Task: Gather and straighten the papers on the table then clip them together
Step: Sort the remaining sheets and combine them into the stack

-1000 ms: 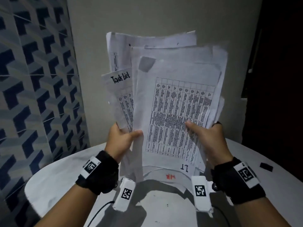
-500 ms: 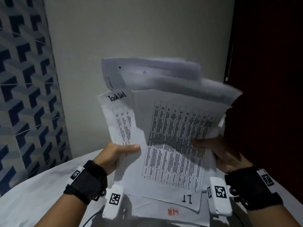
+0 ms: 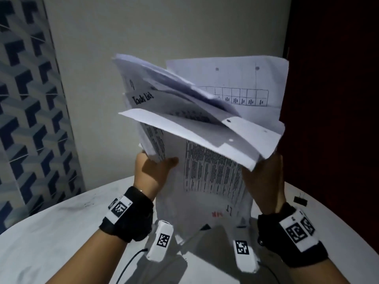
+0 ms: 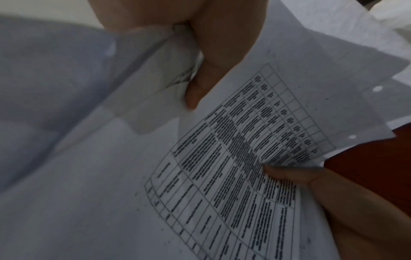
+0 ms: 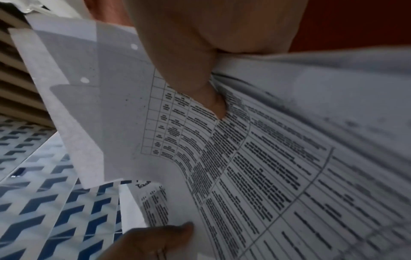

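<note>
**A:** Where are the papers (image 3: pixel 213 171) right now?

**B:** You hold them upright above the middle of the round white worktop (image 3: pixel 51 232), off its surface. The sheets are uneven: the upper ends fan out and flop toward you, and one sheet headed "Task List" sticks out at the upper left of the stack.

**A:** And your hands?

**B:** Your left hand (image 3: pixel 151 173) is clamped on the stack's left side, thumb across the front sheet, fingers behind. Your right hand (image 3: pixel 264 185) grips the right side; the left wrist view shows its thumb pressed on the printed table of the front sheet. How its fingers lie behind the stack is hard to make out, since paper hides them. The two hands are apart, one on each side edge.

**A:** Anything else on the worktop?

**B:** A small black binder clip (image 3: pixel 300 200) lies near the worktop's right edge, well apart from the papers and from your right hand. Both wrists wear black bands with white coded markers.
</note>
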